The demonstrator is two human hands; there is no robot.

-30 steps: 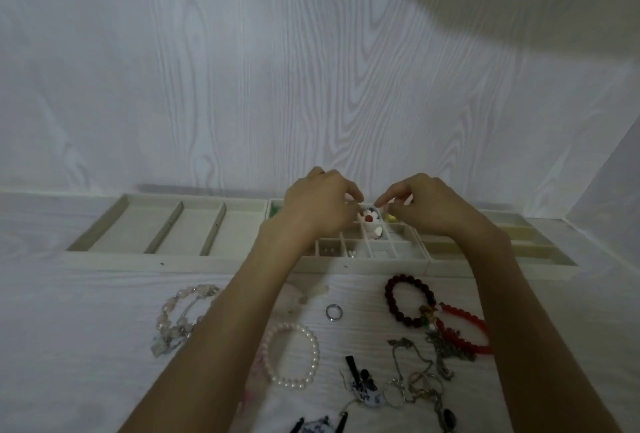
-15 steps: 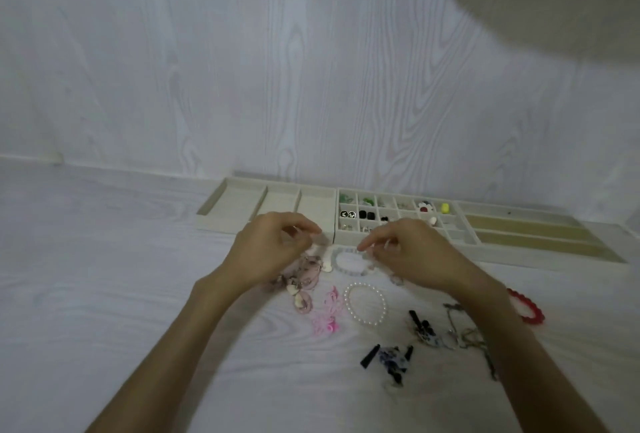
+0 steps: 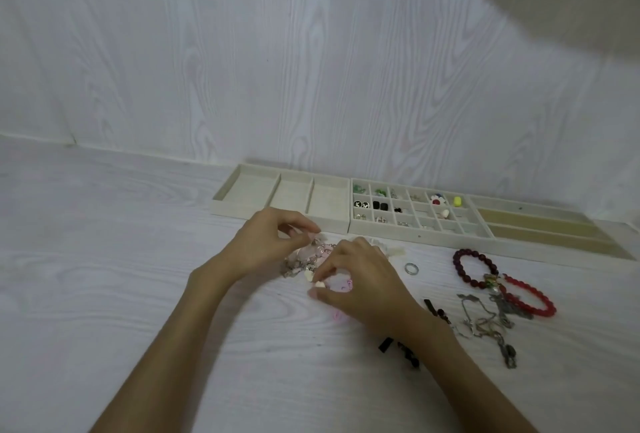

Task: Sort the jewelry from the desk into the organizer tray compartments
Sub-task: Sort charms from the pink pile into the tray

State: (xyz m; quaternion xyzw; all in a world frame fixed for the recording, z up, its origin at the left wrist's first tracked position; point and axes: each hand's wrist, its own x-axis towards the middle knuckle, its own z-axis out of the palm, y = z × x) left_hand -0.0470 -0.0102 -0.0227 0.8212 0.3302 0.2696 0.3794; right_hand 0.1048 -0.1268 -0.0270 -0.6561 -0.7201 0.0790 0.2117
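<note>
Both hands work at a tangle of pale beads (image 3: 306, 259) on the counter (image 3: 104, 294), a white surface with printed wood grain, just in front of the tray (image 3: 332, 224). The left hand (image 3: 266, 245) has thumb and forefinger curled together, its grip pinched on the top end of the tangle, which looks like glassy pinkish beads on a thin metal chain. The right hand (image 3: 360, 287) lies over the lower part, fingertips closed on a small cream, shell-like piece; the hand hides most of what sits under it, and only pink edges show beside the palm.

The tray is a long, low, cream organizer with a cloth-like surface. Its left part has three wide bare bays, its middle part a grid of small square cells with green, black, white and yellow bits too small to name, and its right part long narrow slots.

Right of the hands lie a plain metal ring (image 3: 411, 268), a dark red bracelet (image 3: 474, 268) of round beads touching a brighter red bracelet (image 3: 530, 297), and a heap of grey chains (image 3: 488, 321) whose links run together. Black clips (image 3: 398, 349) are partly hidden behind the right forearm. No writing can be read anywhere.
</note>
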